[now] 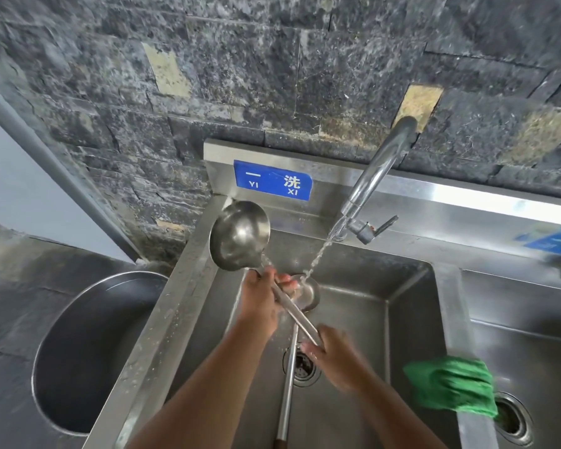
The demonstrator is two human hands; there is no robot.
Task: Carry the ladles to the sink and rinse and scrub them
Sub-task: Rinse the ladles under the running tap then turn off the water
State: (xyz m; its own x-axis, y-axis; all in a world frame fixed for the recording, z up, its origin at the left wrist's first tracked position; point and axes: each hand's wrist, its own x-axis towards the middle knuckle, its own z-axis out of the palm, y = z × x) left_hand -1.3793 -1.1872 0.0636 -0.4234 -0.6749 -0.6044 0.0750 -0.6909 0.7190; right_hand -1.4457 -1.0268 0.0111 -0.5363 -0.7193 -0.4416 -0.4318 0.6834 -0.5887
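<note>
Over the left basin of the steel sink (412,306) I hold a large steel ladle (240,236), bowl raised toward the back left corner. My left hand (261,303) grips its handle close to the bowl. My right hand (331,351) grips the same handle further down. A second ladle (306,291) lies in the basin, its bowl under the water stream (321,254) and its long handle running toward me past the drain (302,364). The tap (379,170) is running.
A green cloth (450,385) hangs on the divider between the basins. The right basin (525,367) has its own drain. A big round metal bowl (88,351) sits in the dark counter at left. The stone wall (240,76) backs the sink.
</note>
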